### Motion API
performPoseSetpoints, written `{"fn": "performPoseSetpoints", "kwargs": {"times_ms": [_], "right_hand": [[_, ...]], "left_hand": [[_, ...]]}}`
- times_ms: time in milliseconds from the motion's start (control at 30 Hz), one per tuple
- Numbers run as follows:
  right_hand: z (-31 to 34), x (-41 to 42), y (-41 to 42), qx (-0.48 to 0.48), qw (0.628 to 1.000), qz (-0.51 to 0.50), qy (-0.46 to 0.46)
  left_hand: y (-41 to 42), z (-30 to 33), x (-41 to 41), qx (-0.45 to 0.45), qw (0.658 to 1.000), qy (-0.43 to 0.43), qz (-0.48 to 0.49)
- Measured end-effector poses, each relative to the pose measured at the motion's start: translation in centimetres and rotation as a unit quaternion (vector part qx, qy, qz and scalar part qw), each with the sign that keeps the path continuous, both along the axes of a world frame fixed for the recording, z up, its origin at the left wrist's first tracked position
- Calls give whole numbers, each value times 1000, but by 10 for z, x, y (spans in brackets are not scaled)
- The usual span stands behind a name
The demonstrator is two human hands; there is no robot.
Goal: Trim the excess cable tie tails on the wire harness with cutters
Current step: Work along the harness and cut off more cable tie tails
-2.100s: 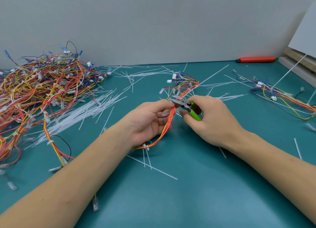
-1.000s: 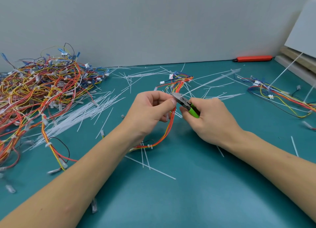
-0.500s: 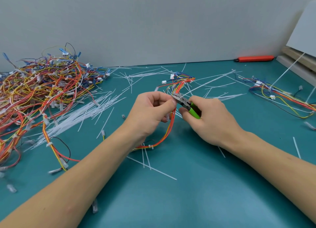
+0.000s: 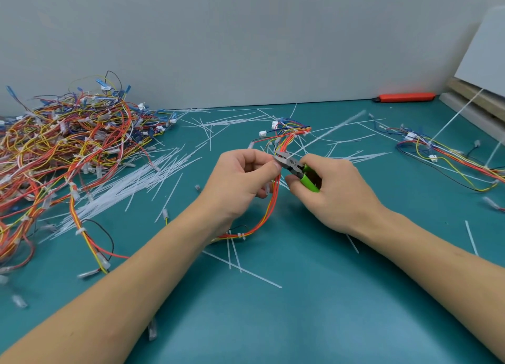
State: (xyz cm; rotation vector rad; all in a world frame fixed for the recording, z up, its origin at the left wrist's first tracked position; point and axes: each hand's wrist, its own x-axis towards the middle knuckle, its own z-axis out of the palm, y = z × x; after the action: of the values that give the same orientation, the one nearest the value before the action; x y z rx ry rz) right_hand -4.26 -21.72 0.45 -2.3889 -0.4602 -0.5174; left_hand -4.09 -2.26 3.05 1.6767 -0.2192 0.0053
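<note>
A teal table (image 4: 300,322) carries a tangled wire heap (image 4: 62,150) left of the fingers, loose white ties (image 4: 131,183), and what looks like an orange knife (image 4: 404,97) beyond

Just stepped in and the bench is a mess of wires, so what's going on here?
A person is trimming cable ties. The left hand pinches a bundled red, orange and yellow wire harness, while the right hand grips green-handled cutters, whose tip sits at a tie with a long white tail sticking out. A big tangled pile of multicoloured harnesses lies to the left, with loose white tie strips scattered over the teal table.
</note>
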Motion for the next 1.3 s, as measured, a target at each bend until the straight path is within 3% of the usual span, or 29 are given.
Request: {"fn": "performPoseSetpoints", "kwargs": {"times_ms": [1300], "right_hand": [[-2, -1, 1, 4, 1000, 1, 24]], "left_hand": [[-2, 4, -3, -20, 1000, 17, -7]]}}
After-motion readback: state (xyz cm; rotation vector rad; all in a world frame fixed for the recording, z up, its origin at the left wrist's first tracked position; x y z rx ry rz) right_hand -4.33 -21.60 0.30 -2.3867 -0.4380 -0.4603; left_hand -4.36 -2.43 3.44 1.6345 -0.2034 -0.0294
